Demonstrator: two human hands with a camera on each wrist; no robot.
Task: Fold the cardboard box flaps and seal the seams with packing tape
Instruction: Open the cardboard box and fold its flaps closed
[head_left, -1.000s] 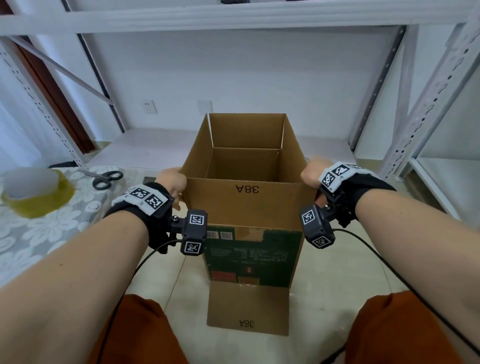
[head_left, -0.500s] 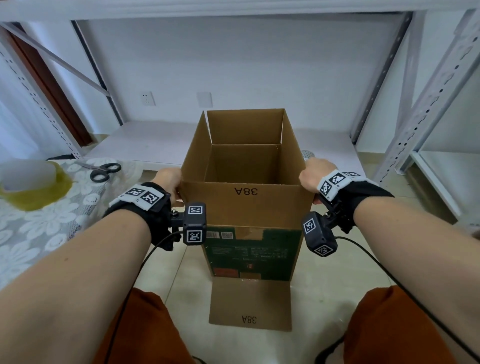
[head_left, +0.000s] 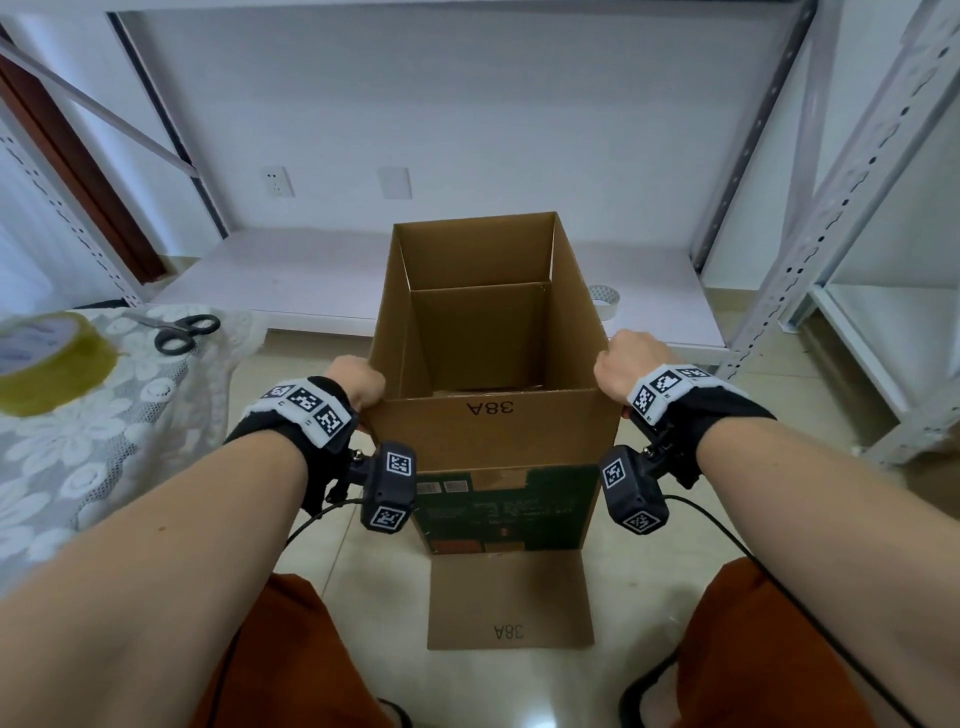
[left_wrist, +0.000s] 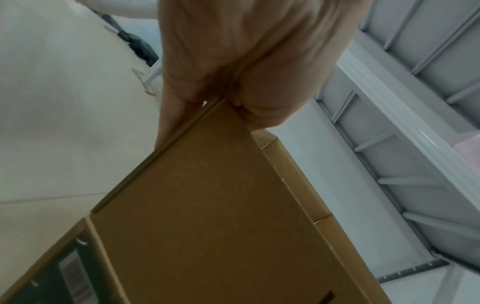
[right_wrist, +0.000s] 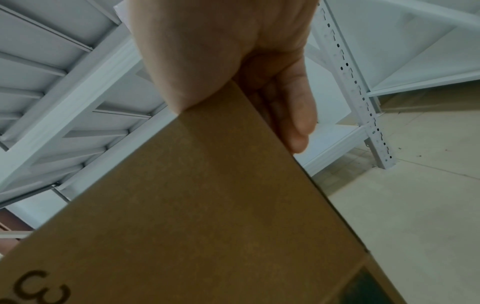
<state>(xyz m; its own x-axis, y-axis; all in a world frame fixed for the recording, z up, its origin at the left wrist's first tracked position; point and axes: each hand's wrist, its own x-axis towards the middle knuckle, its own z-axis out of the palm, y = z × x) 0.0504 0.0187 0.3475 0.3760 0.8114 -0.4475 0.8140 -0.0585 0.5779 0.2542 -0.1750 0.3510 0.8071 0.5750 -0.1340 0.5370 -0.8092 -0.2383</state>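
Observation:
A tall brown cardboard box (head_left: 498, 431) stands open-topped on the floor between my knees, its upper flaps upright and one lower flap (head_left: 511, 603) lying flat on the floor toward me. My left hand (head_left: 358, 382) grips the near left top corner of the box (left_wrist: 207, 205), fingers curled over the edge. My right hand (head_left: 621, 364) grips the near right top corner of the box (right_wrist: 207, 205) the same way. A yellowish roll of packing tape (head_left: 49, 361) lies on the lace-covered table at the left.
Black-handled scissors (head_left: 179, 332) lie on the lace tablecloth (head_left: 104, 447) beside the tape. A second small tape roll (head_left: 605, 299) sits on the low white shelf (head_left: 291, 280) behind the box. White metal racking (head_left: 831, 208) stands at the right and behind.
The view has tilted down a little and both hands have shifted slightly along the top edges while still gripping the box. The box stays upright in place.

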